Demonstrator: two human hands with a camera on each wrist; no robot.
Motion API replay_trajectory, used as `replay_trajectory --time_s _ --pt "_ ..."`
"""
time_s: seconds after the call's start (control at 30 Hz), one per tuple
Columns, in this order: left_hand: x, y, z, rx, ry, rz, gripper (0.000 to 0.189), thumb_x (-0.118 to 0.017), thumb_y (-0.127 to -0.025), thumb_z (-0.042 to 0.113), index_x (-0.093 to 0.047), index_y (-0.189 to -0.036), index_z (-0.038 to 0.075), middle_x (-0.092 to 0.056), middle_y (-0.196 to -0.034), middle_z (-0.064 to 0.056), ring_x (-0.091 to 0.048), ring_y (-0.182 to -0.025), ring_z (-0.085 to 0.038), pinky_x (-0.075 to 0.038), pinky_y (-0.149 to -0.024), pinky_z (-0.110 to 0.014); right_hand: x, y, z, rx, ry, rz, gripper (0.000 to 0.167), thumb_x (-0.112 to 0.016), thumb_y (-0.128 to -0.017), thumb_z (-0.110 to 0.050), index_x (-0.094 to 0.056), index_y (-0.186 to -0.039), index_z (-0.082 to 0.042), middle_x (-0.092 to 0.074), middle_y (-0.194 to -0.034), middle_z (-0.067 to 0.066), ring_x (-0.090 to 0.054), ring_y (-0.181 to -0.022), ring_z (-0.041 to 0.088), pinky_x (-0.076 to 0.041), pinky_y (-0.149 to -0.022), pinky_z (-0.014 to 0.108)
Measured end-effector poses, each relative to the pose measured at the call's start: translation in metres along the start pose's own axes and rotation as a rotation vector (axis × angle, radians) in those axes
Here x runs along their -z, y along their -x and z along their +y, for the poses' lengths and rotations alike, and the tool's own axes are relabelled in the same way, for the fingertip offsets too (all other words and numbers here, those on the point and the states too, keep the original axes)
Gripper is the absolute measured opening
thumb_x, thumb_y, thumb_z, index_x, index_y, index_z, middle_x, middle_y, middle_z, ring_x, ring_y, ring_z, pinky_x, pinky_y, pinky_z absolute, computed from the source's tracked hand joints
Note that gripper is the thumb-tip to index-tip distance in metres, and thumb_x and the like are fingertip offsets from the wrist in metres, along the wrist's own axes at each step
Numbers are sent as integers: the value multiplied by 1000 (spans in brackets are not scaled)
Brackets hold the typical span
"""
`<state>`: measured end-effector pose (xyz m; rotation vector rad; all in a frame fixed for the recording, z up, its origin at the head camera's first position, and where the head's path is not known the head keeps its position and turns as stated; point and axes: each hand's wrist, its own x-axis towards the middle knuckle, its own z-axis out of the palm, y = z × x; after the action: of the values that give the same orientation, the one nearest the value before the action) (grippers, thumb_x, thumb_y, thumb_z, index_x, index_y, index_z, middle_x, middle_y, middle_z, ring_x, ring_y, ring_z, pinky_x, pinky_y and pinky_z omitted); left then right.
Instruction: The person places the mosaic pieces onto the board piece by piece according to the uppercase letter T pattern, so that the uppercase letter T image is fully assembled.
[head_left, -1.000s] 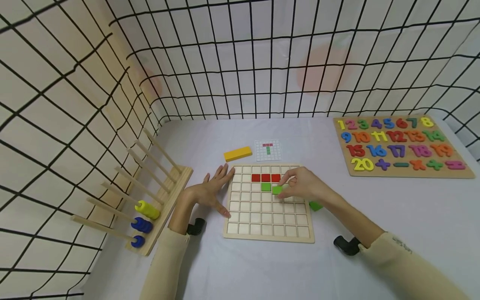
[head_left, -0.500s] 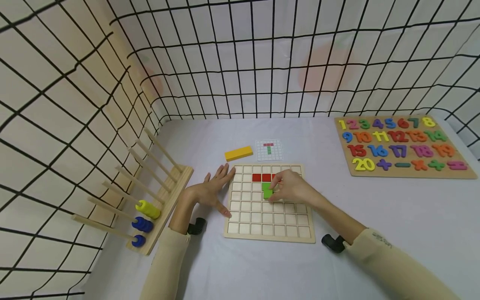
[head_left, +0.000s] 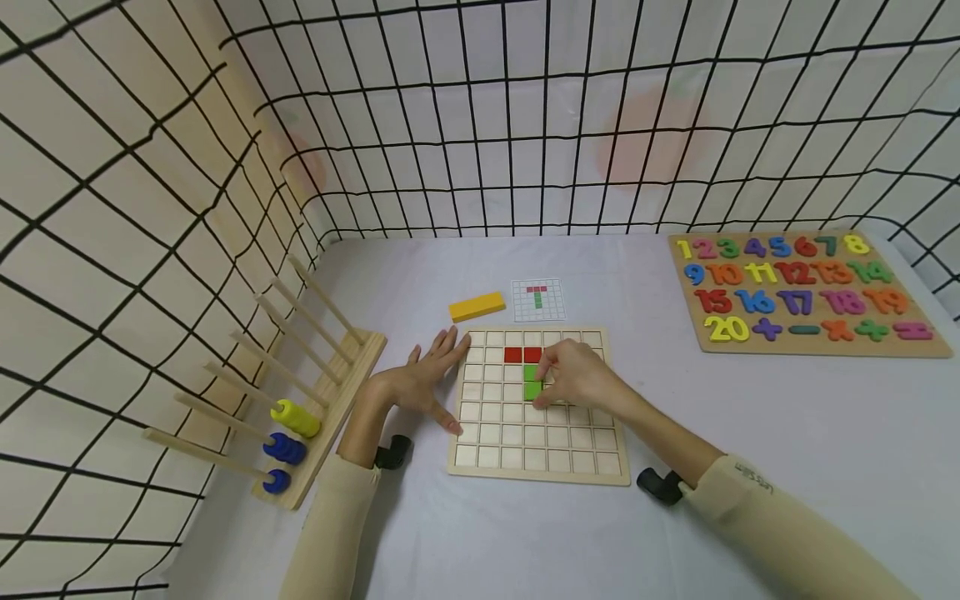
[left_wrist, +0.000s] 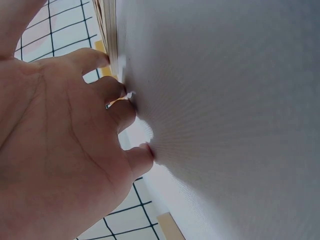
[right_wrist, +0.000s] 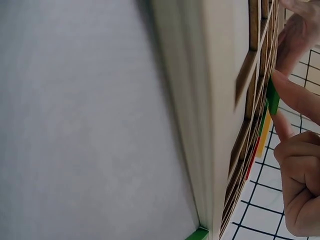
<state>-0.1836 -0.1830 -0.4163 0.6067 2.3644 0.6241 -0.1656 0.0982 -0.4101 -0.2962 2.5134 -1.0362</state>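
My right hand (head_left: 577,375) pinches a green square tile (head_left: 532,391) between thumb and finger, over a cell of the wooden grid board (head_left: 538,477). In the right wrist view that tile (right_wrist: 272,97) stands slightly tilted at the board's surface. Just above it lies another green tile (head_left: 531,372). Red tiles (head_left: 513,355) form a row behind, its right end hidden by my fingers. My left hand (head_left: 420,379) lies with spread fingers along the board's left edge, thumb touching the rim. In the left wrist view its fingertips (left_wrist: 146,150) rest on the cloth.
Behind the board are a yellow bar (head_left: 477,307) and a pattern card (head_left: 537,300). A peg abacus (head_left: 337,392) stands left; a number puzzle (head_left: 810,292) lies at the back right. A green piece (right_wrist: 198,234) sits by the board's edge. Black wire mesh (head_left: 465,125) encloses the back.
My right hand has moved left with the green tile, lowering it to the cell below the other green tile. My left hand has stayed in place.
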Motion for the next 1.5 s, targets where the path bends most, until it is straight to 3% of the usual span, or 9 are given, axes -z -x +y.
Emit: replay_trajectory --time_s 0.3,0.57,0.8,1.13,1.5 --pt "1 0 0 2 -2 0 144 -97 -69 35 6 -167 18 25 -172 -8 24 -160 -26 16 -128 -58 0 -2 4 -13 2 11 28 -95 -67 -13 -77 -88 -11 -48 -74 0 -42 -62 15 -30 -58 26" --pt "0 0 0 1 -2 3 144 -97 -68 35 5 -167 18 25 -172 -8 23 -160 -27 15 -129 -58 1 -2 6 4 4 3 26 -95 -68 -13 -78 -88 -11 -44 -68 -1 -39 -61 15 -25 -57 26" --pt "1 1 2 -3 12 6 143 -98 -68 34 5 -167 17 24 -172 -9 24 -160 -27 16 -128 -59 1 -1 9 25 -25 6 24 -94 -69 -13 -81 -88 -13 -50 -77 0 -43 -73 17 -29 -61 28" --pt "1 2 4 3 7 4 143 -97 -69 34 5 -167 16 25 -172 -10 24 -160 -27 15 -128 -59 1 0 10 48 -53 9 23 -93 -69 -8 -82 -89 -12 -46 -72 -1 -42 -69 17 -27 -59 26" --pt "0 2 3 -2 16 2 143 -97 -69 33 6 -167 17 25 -171 -9 24 -160 -27 16 -128 -60 20 12 21 49 -101 -42 24 -82 -86 -21 -80 -108 -11 -41 -60 -2 -38 -61 16 -26 -54 24"
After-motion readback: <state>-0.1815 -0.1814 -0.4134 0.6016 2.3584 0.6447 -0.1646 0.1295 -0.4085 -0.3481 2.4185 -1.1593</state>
